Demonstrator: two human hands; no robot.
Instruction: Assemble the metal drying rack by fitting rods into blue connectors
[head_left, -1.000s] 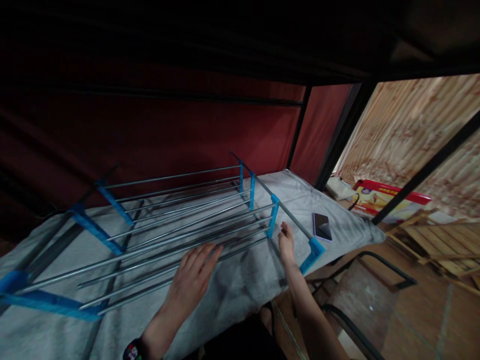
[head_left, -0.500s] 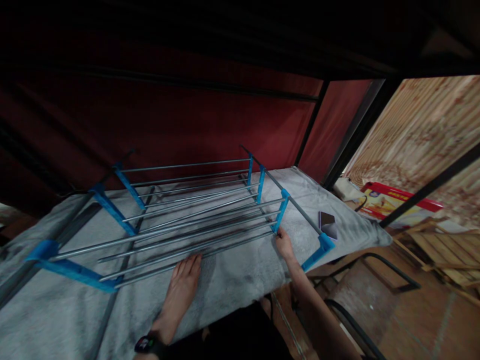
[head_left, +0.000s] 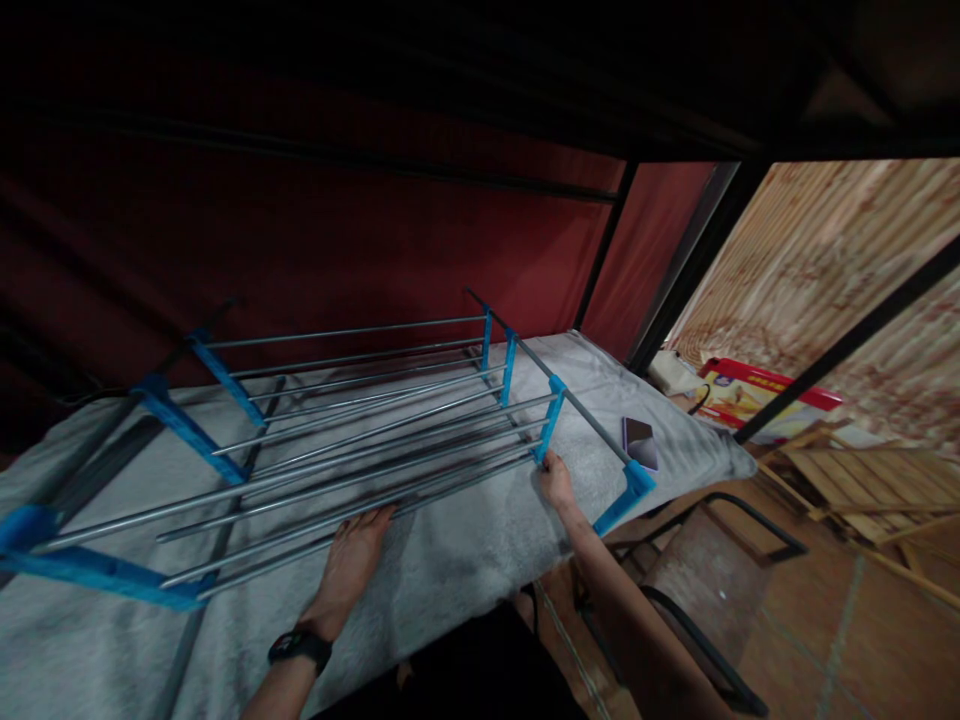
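Note:
A rack of grey metal tubes [head_left: 352,463] and blue plastic brackets lies across a bed-like surface with a grey cloth. My left hand [head_left: 354,560], with a black watch on its wrist, has its fingers curled over the front tube [head_left: 292,555]; the fingertips are partly hidden. At the right end, my right hand [head_left: 556,485] pinches the lower end of a blue bracket [head_left: 553,420] where the front tube meets it. One tube [head_left: 169,537] has a loose left end, apart from the left front bracket [head_left: 112,575]. Another blue bracket [head_left: 628,495] sticks out nearer me, with no crossbar in it.
A phone [head_left: 640,443] lies on the grey cloth [head_left: 465,540] right of the rack. A dark red panel [head_left: 375,250] stands behind. On the right are a metal-framed chair [head_left: 705,570], a folded wooden piece [head_left: 862,485] and a red-yellow box [head_left: 765,395].
The view has swung slightly right, so the rack appears further left. My left fingers have curled further around the front tube. My right hand stays at the same bracket.

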